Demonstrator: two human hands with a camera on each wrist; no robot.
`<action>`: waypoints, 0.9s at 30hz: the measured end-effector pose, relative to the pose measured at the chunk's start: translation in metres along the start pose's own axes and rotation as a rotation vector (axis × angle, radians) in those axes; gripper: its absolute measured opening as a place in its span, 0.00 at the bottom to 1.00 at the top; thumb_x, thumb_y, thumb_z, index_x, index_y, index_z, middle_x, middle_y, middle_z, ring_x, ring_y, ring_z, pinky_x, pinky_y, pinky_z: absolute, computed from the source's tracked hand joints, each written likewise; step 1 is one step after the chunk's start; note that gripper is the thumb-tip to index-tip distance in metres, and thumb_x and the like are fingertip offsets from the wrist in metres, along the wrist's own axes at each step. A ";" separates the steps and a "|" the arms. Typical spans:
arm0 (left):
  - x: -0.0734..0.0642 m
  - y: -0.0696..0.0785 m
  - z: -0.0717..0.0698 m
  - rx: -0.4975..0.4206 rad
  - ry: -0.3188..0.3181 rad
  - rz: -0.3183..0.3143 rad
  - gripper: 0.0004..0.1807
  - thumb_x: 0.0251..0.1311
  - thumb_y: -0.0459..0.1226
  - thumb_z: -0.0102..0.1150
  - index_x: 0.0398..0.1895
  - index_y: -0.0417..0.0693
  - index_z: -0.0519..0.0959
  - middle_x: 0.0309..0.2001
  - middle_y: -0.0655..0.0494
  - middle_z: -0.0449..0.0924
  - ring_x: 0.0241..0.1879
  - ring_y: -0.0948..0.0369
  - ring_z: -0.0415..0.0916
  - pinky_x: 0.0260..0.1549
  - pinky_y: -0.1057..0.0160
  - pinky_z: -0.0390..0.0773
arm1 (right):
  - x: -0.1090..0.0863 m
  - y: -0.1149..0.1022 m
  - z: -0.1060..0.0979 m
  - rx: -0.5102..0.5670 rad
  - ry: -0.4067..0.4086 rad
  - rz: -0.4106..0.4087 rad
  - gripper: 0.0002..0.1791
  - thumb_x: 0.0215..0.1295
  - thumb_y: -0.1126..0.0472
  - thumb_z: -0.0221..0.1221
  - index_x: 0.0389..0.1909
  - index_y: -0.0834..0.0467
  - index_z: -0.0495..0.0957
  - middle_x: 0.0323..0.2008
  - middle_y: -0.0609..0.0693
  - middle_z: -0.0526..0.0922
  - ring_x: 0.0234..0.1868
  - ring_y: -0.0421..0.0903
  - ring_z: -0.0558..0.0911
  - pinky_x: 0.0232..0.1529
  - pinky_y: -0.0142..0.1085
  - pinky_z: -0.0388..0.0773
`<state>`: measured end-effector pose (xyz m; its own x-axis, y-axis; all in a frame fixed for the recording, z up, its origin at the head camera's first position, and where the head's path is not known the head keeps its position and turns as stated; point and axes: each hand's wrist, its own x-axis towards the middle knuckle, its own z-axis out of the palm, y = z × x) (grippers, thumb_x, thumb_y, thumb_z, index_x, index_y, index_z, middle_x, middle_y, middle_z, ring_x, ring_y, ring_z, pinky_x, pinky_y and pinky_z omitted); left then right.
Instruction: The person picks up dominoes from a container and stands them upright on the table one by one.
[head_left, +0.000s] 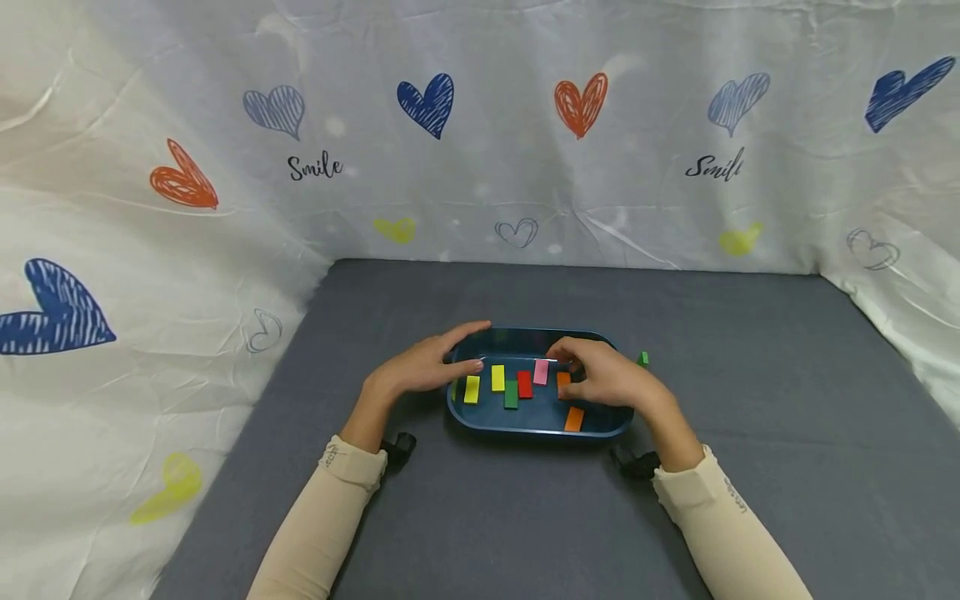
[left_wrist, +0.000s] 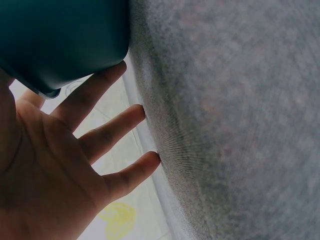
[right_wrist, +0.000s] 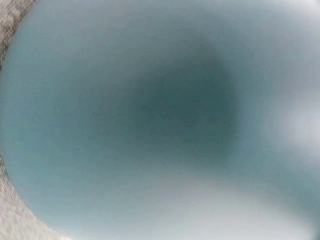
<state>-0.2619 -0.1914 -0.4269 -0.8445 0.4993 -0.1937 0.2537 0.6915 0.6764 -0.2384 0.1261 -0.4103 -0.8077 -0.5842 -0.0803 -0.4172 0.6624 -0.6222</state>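
A dark blue oval tray (head_left: pixel 540 432) sits on the table, with small flat rectangular blocks inside. My left hand (head_left: pixel 431 362) rests at its left end, thumb over the rim. In the left wrist view the straight, spread fingers (left_wrist: pixel 112 131) lie outside, one against the tray's wall (left_wrist: pixel 85 35). Reaching in from the right, my right hand (head_left: pixel 603 371) has thumb and fingers pinching an orange block (head_left: pixel 563 384). Close by lie a pink block (head_left: pixel 541 372), a red block (head_left: pixel 524 384), a green block (head_left: pixel 511 394) and another orange block (head_left: pixel 573 419).
Two yellow blocks, one at the tray's left end (head_left: pixel 472 389), lie near my left thumb. A bit of green (head_left: pixel 642 359) shows beyond my right wrist. White cloth (head_left: pixel 487 183) with printed hearts borders the grey tabletop (head_left: pixel 510 525). Blurred blue fills the right wrist view.
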 end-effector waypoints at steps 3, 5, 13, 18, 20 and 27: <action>0.000 0.000 0.000 0.003 0.000 0.001 0.38 0.71 0.55 0.57 0.80 0.77 0.53 0.81 0.58 0.54 0.76 0.46 0.60 0.70 0.33 0.63 | 0.002 -0.001 0.004 0.012 -0.006 0.003 0.29 0.62 0.64 0.70 0.63 0.65 0.73 0.60 0.64 0.80 0.55 0.60 0.82 0.57 0.54 0.81; -0.001 0.000 0.000 0.005 -0.002 0.003 0.38 0.71 0.55 0.57 0.80 0.77 0.53 0.81 0.58 0.54 0.76 0.46 0.60 0.70 0.33 0.63 | 0.004 -0.001 0.006 0.031 -0.017 -0.003 0.30 0.62 0.65 0.70 0.64 0.65 0.72 0.60 0.63 0.80 0.55 0.60 0.82 0.56 0.52 0.82; -0.001 0.002 0.000 -0.002 -0.008 0.017 0.38 0.71 0.54 0.57 0.80 0.76 0.52 0.81 0.58 0.53 0.76 0.46 0.59 0.70 0.33 0.63 | 0.006 -0.002 0.010 0.129 -0.081 -0.055 0.31 0.62 0.67 0.69 0.66 0.65 0.71 0.57 0.62 0.80 0.56 0.58 0.82 0.52 0.45 0.85; 0.000 0.001 -0.001 0.000 -0.007 0.025 0.38 0.72 0.54 0.57 0.80 0.76 0.52 0.81 0.58 0.53 0.77 0.46 0.58 0.70 0.32 0.62 | 0.004 -0.004 0.008 0.214 -0.129 -0.105 0.33 0.64 0.68 0.68 0.69 0.64 0.69 0.55 0.60 0.80 0.56 0.57 0.81 0.54 0.46 0.84; 0.000 0.001 -0.001 0.004 -0.006 0.027 0.38 0.71 0.55 0.57 0.80 0.77 0.52 0.81 0.58 0.53 0.77 0.46 0.58 0.70 0.33 0.62 | 0.003 -0.004 0.007 0.218 -0.127 -0.116 0.33 0.64 0.68 0.68 0.69 0.63 0.69 0.55 0.60 0.81 0.56 0.56 0.81 0.54 0.47 0.83; 0.000 0.000 0.000 0.005 -0.005 0.007 0.39 0.70 0.56 0.57 0.80 0.77 0.52 0.81 0.58 0.53 0.76 0.47 0.60 0.70 0.34 0.63 | 0.000 -0.002 0.002 0.132 -0.105 -0.062 0.30 0.63 0.62 0.70 0.64 0.64 0.73 0.53 0.60 0.85 0.51 0.54 0.84 0.53 0.45 0.84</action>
<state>-0.2617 -0.1914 -0.4267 -0.8402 0.5069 -0.1928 0.2619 0.6906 0.6742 -0.2368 0.1243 -0.4104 -0.7309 -0.6726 -0.1154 -0.4008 0.5600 -0.7251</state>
